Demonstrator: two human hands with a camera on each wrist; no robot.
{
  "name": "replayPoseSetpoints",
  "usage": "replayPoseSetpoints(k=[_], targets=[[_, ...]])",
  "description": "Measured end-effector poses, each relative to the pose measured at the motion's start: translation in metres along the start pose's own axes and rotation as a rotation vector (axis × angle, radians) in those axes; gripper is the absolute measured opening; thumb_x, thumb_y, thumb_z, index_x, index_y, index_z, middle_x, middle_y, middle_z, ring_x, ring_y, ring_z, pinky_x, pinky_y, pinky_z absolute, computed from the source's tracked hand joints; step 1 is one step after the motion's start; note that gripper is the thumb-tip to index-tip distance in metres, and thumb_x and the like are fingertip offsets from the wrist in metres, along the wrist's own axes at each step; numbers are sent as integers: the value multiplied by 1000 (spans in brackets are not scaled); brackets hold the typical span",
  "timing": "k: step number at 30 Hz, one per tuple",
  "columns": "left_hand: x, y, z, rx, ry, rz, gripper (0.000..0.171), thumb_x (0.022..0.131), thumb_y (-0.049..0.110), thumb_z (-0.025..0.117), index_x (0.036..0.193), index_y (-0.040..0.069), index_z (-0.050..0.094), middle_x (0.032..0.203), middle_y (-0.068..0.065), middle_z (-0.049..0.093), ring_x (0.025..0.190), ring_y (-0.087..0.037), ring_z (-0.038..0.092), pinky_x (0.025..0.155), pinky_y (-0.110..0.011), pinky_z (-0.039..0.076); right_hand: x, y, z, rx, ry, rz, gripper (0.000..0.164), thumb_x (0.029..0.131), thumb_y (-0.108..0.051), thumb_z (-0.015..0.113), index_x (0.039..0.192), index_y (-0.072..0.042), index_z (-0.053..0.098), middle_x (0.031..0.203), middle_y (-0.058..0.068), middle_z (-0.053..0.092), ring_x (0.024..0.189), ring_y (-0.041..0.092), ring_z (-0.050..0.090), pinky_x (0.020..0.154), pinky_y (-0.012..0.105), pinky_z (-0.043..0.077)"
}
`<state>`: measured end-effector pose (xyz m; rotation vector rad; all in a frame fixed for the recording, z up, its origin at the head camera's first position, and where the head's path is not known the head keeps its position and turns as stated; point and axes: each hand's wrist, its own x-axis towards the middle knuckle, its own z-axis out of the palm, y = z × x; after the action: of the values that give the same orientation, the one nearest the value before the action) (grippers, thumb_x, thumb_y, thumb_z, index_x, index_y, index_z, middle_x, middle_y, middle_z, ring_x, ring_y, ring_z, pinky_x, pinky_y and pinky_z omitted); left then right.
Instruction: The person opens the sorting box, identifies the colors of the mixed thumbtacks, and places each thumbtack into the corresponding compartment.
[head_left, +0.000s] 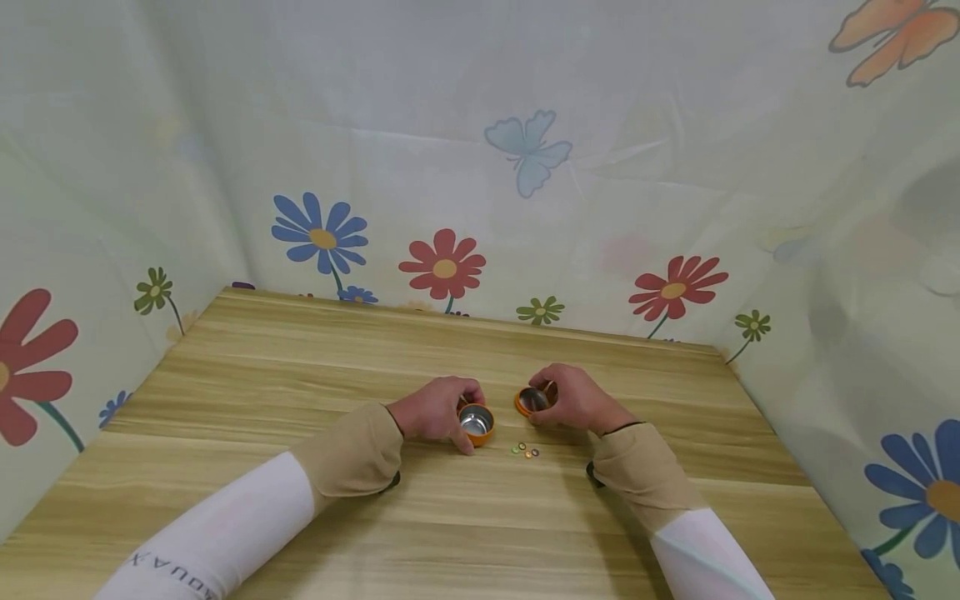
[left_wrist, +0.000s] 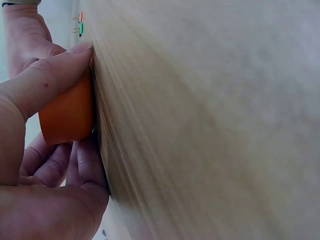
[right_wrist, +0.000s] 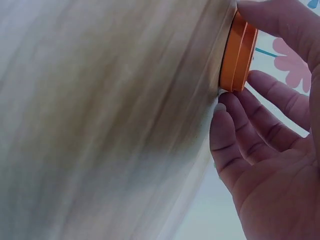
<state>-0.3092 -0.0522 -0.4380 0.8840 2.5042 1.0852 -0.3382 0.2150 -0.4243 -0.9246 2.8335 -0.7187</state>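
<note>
My left hand [head_left: 435,410] holds a small round orange tin [head_left: 480,440], thumb on the near side and fingers on the far side. The tin stands upright on the table, its silvery inside facing up. In the left wrist view the tin's orange wall [left_wrist: 70,114] shows between thumb and fingers, its base at the wood. To the right, my right hand [head_left: 579,400] grips a round orange lid [head_left: 534,401] low at the tabletop, hollow side up. The lid's stepped edge [right_wrist: 237,55] appears in the right wrist view between thumb and fingertips.
Several tiny coloured ring-like pieces [head_left: 528,455] lie on the table between the hands, nearer to me. The wood-grain table [head_left: 315,358] meets a hanging cloth [head_left: 420,167] printed with flowers and butterflies at the back and sides.
</note>
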Motion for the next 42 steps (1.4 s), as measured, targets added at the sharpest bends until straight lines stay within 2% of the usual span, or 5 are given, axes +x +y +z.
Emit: replayPoseSetpoints(k=[14, 18, 23, 31, 42], targets=[[-1, -3, 3, 52, 29, 48, 55, 54, 18, 92, 96, 16, 56, 89, 6, 59, 83, -10, 55, 73, -24, 45, -4, -8, -4, -81, 42, -53, 50, 67, -31, 85, 105, -7, 65, 100, 6, 56, 86, 21, 55, 71, 34, 47], [-1, 0, 3, 50, 24, 58, 55, 55, 17, 92, 97, 14, 56, 90, 5, 59, 82, -11, 55, 74, -24, 45, -8, -12, -6, -72, 98, -44, 42, 70, -31, 84, 103, -11, 66, 104, 4, 53, 91, 21, 53, 71, 35, 47], [-1, 3, 3, 51, 29, 75, 55, 55, 17, 92, 96, 12, 56, 89, 4, 58, 82, -12, 55, 74, -24, 45, -11, -23, -9, -27, 121, -118, 37, 72, -27, 83, 101, -11, 67, 103, 3, 52, 89, 22, 52, 69, 35, 47], [-4, 4, 4, 50, 39, 103, 55, 55, 14, 92, 96, 11, 56, 89, 3, 59, 82, -14, 56, 74, -24, 45, -13, -33, -8, 18, 0, -277, 10, 79, -16, 78, 83, -19, 69, 78, -3, 58, 67, 15, 55, 57, 26, 47], [-3, 5, 4, 87, 3, 103, 59, 56, 17, 92, 102, 12, 56, 92, 6, 58, 84, -9, 55, 76, -22, 44, -16, -35, 0, 7, -148, -308, 12, 78, -8, 73, 76, -18, 68, 75, -8, 60, 66, 7, 55, 58, 23, 49]])
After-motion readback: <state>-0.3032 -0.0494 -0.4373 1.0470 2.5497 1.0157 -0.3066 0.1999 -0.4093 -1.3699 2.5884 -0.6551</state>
